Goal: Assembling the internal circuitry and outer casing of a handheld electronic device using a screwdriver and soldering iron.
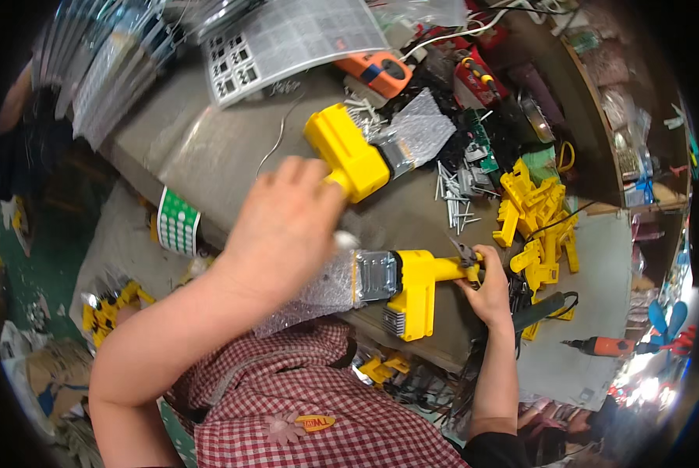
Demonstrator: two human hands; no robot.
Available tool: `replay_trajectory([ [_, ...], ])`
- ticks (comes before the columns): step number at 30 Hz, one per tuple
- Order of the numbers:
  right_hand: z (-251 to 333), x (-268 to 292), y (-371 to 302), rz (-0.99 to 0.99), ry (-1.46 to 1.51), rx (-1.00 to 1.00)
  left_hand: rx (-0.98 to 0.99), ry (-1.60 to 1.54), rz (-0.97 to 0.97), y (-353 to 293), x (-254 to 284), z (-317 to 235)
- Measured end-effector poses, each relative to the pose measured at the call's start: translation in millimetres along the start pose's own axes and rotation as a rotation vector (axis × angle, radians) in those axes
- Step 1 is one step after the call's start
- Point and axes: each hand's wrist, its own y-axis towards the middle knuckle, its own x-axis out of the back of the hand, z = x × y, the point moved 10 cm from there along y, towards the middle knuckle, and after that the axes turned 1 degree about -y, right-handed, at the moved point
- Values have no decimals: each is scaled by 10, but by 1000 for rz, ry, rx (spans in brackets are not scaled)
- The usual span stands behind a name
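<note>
Two yellow plastic handheld devices with clear, bubble-wrapped ends are before me. The far yellow device (348,152) lies on the bench, its short handle running under the fingers of my left hand (283,222). That hand is curled closed at the handle, its grip partly hidden; a small white piece (346,240) shows by the thumb. Nearer to me, the second yellow device (417,295) lies across the bench edge, bubble wrap (318,292) toward my left forearm. My right hand (488,290) is closed at its handle end, around a pair of cutting pliers (468,263).
Loose screws (452,199), a green circuit board (480,144) and a heap of yellow plastic parts (536,207) lie on the right. An orange tool (380,72) and a printed sheet (295,47) are at the back. A screwdriver (603,345) hangs far right.
</note>
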Motion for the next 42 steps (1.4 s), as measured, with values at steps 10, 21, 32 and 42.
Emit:
replay_trajectory([
  [10, -86, 583, -116, -298, 81, 130, 435, -432, 457, 18, -20, 537],
  [21, -268, 610, -144, -458, 785, -26, 227, -837, -298, -1038, -293, -308],
  [32, 344, -728, -351, 467, 1450, -441, -440, -272, 976, -955, -317, -1204],
  [42, 272, -170, -187, 290, 374, -251, -667, 12, 284, 408, -709, -442],
])
